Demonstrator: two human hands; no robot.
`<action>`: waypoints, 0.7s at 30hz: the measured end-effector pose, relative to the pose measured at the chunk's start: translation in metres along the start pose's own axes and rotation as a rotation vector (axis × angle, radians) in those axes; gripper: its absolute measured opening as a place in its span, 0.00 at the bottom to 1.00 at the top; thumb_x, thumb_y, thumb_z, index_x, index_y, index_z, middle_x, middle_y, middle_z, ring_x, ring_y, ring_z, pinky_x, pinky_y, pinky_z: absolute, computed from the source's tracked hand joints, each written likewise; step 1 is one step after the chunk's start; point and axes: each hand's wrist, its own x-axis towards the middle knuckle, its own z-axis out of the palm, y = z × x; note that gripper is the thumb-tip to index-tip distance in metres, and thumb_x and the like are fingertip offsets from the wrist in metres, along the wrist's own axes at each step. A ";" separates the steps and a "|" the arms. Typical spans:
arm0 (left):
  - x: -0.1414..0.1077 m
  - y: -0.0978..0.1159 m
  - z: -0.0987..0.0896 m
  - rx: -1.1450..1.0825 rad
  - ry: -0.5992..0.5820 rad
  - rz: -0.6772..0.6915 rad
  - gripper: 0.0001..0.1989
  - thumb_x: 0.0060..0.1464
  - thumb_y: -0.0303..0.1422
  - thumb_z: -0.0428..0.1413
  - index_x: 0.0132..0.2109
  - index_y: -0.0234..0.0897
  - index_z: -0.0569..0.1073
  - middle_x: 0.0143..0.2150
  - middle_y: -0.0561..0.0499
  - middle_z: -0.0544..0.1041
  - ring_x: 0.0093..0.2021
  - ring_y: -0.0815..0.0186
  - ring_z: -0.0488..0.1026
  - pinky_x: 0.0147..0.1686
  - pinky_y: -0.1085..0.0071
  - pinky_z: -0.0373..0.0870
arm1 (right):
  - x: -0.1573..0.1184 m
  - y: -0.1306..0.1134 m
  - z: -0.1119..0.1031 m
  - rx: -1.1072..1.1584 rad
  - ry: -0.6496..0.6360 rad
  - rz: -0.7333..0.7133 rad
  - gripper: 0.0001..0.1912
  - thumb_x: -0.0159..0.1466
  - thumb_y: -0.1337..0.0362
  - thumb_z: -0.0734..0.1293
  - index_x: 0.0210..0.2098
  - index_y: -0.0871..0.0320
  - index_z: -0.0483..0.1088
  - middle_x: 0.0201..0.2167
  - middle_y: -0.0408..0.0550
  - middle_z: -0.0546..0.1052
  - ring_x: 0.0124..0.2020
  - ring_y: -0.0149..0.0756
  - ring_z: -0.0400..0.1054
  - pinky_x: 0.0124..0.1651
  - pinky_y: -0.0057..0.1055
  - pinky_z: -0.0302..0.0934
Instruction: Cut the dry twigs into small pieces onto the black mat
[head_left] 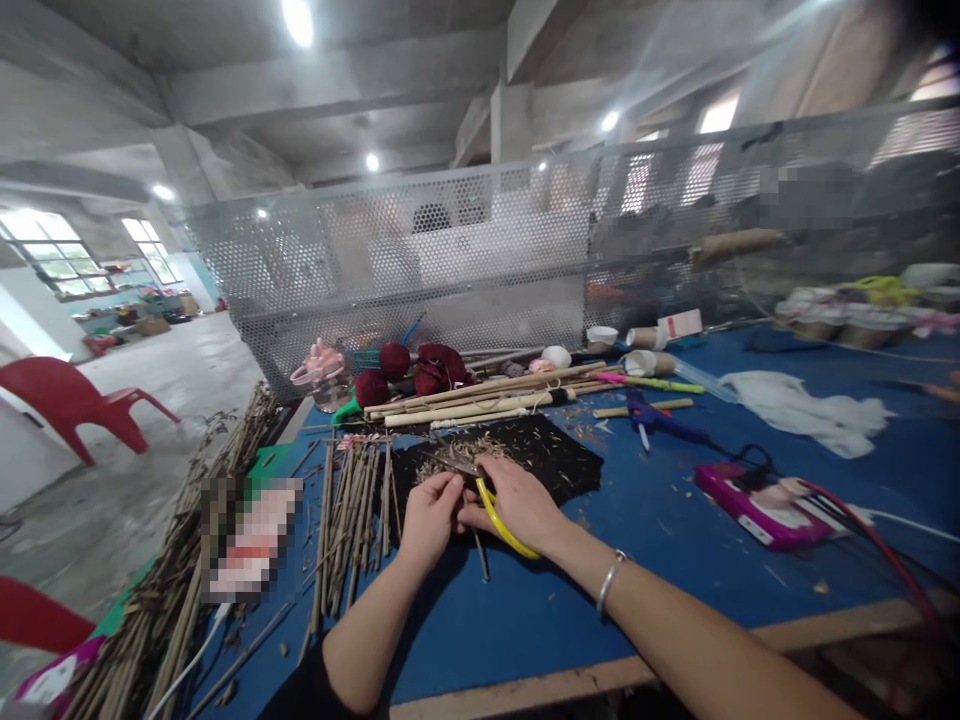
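Observation:
My right hand point(517, 500) is closed on a pair of scissors with yellow handles point(495, 515); the blades point left over a black cloth point(559, 450). Close beside it, my left hand point(433, 515) pinches a thin dry stem point(481, 555), whose lower end sticks out below my fingers. The fingertips of both hands nearly meet, so part of the stem is hidden. Small dry clippings point(469, 455) lie heaped and scattered on the cloth. Left of my hands, a row of cut dry sticks point(349, 520) rests on the blue table point(600, 590).
A long pile of dried stalks point(176, 570) lines the left edge. Behind the cloth lie wooden rods point(480, 400) and dark red yarn balls point(442, 370). To the right are a blue glue gun point(660, 418), a purple power strip point(761, 505) with cables, and white cloth point(806, 410).

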 end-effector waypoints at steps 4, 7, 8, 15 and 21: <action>-0.001 -0.001 0.001 0.016 -0.023 0.023 0.20 0.44 0.45 0.56 0.32 0.29 0.73 0.24 0.50 0.72 0.16 0.77 0.62 0.14 0.80 0.61 | 0.000 0.002 0.002 0.021 0.002 -0.006 0.33 0.50 0.46 0.67 0.49 0.59 0.61 0.41 0.54 0.70 0.46 0.43 0.64 0.44 0.35 0.57; -0.001 -0.001 0.003 0.013 0.017 0.005 0.21 0.42 0.46 0.58 0.36 0.30 0.73 0.24 0.50 0.73 0.18 0.75 0.65 0.15 0.79 0.63 | 0.001 0.002 0.002 0.039 -0.009 0.015 0.29 0.52 0.47 0.66 0.48 0.58 0.62 0.41 0.53 0.71 0.45 0.42 0.65 0.44 0.34 0.57; -0.001 -0.001 0.003 0.011 0.027 -0.002 0.22 0.41 0.45 0.58 0.37 0.30 0.73 0.24 0.50 0.73 0.18 0.75 0.65 0.15 0.79 0.64 | 0.001 0.002 0.002 0.040 -0.010 0.020 0.29 0.53 0.47 0.65 0.47 0.58 0.62 0.41 0.53 0.71 0.45 0.42 0.65 0.44 0.34 0.57; -0.002 -0.001 0.006 -0.052 -0.011 -0.045 0.22 0.41 0.43 0.60 0.38 0.30 0.70 0.23 0.51 0.73 0.16 0.76 0.64 0.13 0.81 0.61 | -0.001 0.002 0.004 0.070 0.009 0.011 0.33 0.51 0.46 0.66 0.49 0.59 0.60 0.43 0.55 0.70 0.46 0.43 0.64 0.44 0.36 0.57; -0.004 0.000 0.008 -0.093 -0.030 -0.029 0.22 0.40 0.44 0.60 0.38 0.31 0.69 0.23 0.51 0.74 0.16 0.76 0.64 0.14 0.80 0.61 | -0.001 0.003 0.003 0.122 0.026 -0.030 0.33 0.52 0.47 0.65 0.51 0.60 0.58 0.44 0.55 0.69 0.45 0.42 0.63 0.45 0.36 0.58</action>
